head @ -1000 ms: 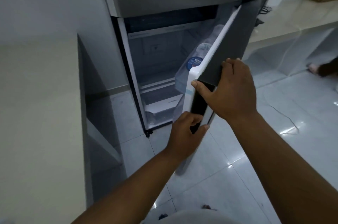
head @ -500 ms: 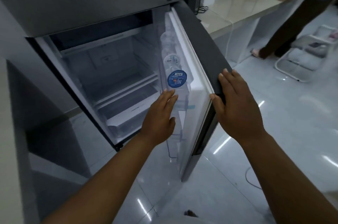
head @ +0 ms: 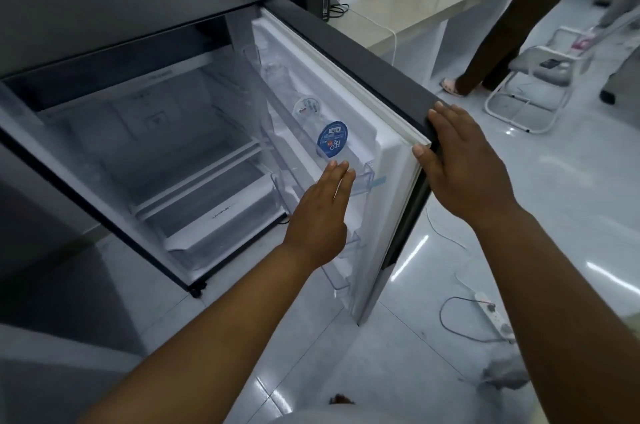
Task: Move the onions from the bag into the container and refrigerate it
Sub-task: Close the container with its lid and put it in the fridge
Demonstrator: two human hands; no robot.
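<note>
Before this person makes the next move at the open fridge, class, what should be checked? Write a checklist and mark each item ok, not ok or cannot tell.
1. Fridge door open wide: ok.
2. Right hand steadies the door's edge: ok.
3. Left hand free to carry: ok, open and holding nothing.
4. Room on the glass shelf: ok, bare surface shows.
5. Onion container within reach: cannot tell, not in view.
6. Floor safe to step: not ok, a power strip and its cable lie beside the door.
</note>
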